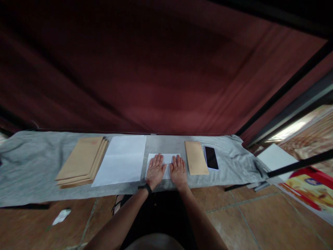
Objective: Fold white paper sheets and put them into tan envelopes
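Note:
A small white sheet of paper (167,159), possibly folded, lies on the grey cloth in front of me. Flat on its left part rests my left hand (156,170), fingers stretched out and a dark band on the wrist. My right hand (178,170) presses flat on the right part, fingers extended too. Both palms cover much of the sheet. To the left are larger white sheets of paper (121,158), and beyond them a stack of brown envelopes (79,158). Just right of my right hand lies a single brown envelope (196,158).
A phone (211,158) with a dark screen sits right of the single envelope. Grey cloth (234,163) covers the narrow table. A dark red curtain (166,86) hangs behind it. At the right stand metal bars and a red-yellow box (312,189). Crumpled white paper (61,216) lies on the tiled floor.

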`<state>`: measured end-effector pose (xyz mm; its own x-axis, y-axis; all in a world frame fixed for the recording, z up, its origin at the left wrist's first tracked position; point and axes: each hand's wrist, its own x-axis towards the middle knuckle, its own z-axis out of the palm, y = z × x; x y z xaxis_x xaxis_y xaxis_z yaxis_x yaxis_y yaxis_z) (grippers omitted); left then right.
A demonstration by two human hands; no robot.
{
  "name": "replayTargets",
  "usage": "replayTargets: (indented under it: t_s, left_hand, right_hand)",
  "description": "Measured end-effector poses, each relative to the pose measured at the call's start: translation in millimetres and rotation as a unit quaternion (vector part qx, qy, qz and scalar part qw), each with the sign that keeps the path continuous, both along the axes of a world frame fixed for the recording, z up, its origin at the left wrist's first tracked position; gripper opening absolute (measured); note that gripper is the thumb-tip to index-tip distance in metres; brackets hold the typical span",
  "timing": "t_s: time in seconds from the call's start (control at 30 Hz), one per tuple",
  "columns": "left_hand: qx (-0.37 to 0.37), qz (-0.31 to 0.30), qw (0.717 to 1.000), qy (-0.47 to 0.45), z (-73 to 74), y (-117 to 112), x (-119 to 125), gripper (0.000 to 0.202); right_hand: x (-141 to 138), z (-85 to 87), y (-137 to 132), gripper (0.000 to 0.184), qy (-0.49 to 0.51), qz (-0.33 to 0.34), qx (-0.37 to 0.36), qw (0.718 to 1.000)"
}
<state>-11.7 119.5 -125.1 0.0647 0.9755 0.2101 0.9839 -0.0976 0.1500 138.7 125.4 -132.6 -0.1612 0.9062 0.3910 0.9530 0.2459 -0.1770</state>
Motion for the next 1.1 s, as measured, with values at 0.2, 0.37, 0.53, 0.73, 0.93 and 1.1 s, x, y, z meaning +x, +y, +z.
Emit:
replayTargets:
  t_s: [0.2,0.37,0.53,0.73,0.93,1.1]
  left_hand:
    - [0.020,0.004,1.000,0.019,4.6,-9,-10,0.055]
    - [0.005,-0.012,1.000,0.022,4.9,-8,-11,0.052]
    - [0.008,-0.009,1.000,0.014,4.8,-8,-11,0.053]
    - [0.027,0.029,0.999,-0.015,0.3,-13,-11,0.060]
    - [0.041,0.034,0.998,-0.036,-2.5,-24,-19,0.063]
    - [0.053,-0.022,0.998,-0.030,-0.2,-37,-9,0.057]
  right_hand:
    - [-12,8.0,6,0.047,0.031,0.017,-0.031,0.999]
    - [-33,14.0,8,0.045,0.045,0.136,-0.070,0.987]
    - [-20,7.8,6,0.047,0.012,0.102,-0.054,0.993]
    - [6,-3.8,6,0.054,-0.009,0.042,0.000,0.999]
    - [14,-10.4,0,0.056,-0.011,0.024,0.024,0.999]
    - [16,-8.6,-3,0.056,-0.005,0.021,0.018,1.000]
